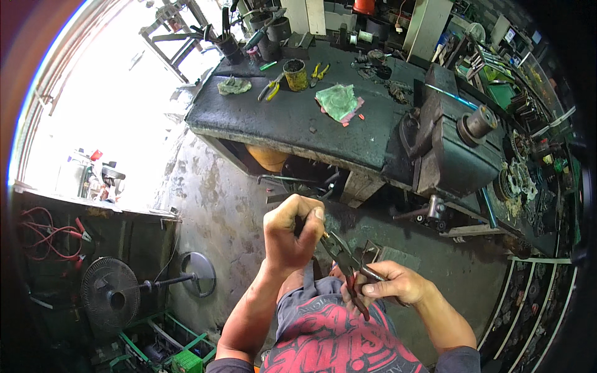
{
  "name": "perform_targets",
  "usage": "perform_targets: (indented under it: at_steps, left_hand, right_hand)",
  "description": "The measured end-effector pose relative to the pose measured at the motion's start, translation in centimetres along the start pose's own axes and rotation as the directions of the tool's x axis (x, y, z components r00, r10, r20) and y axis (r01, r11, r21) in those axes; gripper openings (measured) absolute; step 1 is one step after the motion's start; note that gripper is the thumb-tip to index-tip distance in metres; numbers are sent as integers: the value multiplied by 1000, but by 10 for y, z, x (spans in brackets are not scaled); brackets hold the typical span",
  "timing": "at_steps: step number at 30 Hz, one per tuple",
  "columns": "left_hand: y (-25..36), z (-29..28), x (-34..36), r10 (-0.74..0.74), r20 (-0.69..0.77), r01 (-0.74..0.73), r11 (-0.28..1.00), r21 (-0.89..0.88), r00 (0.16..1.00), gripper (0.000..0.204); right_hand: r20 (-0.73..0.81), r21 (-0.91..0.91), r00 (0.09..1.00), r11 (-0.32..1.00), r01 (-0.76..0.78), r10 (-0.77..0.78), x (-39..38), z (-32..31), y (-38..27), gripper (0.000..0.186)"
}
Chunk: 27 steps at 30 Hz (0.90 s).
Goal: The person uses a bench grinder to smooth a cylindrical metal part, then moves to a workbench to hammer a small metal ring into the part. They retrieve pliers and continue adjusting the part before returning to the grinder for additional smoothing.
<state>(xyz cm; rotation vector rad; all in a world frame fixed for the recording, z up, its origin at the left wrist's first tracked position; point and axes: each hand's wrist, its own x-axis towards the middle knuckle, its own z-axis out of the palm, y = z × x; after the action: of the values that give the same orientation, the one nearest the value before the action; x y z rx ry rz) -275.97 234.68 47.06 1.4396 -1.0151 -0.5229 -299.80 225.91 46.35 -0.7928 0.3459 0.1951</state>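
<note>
In front of my chest, my left hand [291, 235] is closed, thumb pressed against the curled fingers. A small brass-coloured piece [325, 235] sticks out beside the thumb; most of it is hidden in the grip. My right hand [398, 283] is wrapped around the handles of a pair of pliers [341, 253], one of them dark red. The jaws point up and left, right at the brass-coloured end. Whether they bite on it is too small to tell.
Ahead stands a dark workbench [280, 121] bearing a green cloth [339, 102], a yellow tin [295, 76], yellow-handled pliers [272, 87] and a heavy grey metal housing [457, 146]. At left are a black fan [112, 292] and red cables [43, 233]. A green frame [165, 339] lies low left.
</note>
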Motion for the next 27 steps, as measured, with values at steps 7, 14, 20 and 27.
perform_targets:
  at_steps: [7,14,20,27]
  left_hand:
    - [-51,-1,63,-189,-83,203,950,235,979,30]
    - [-96,-38,151,-251,-3,251,968,13,968,28]
    - [-111,-53,209,-102,201,136,977,-163,974,22]
    - [-122,-39,249,-32,306,106,968,-227,951,14]
  right_hand:
    - [-324,-871,673,-68,-487,-665,70,7,-7,26]
    - [-551,-521,789,851,-70,-273,131,-16,-42,29]
    - [-363,-86,913,982,167,-187,164,-18,-77,33]
    - [-356,109,919,969,220,-169,171,-40,-104,26]
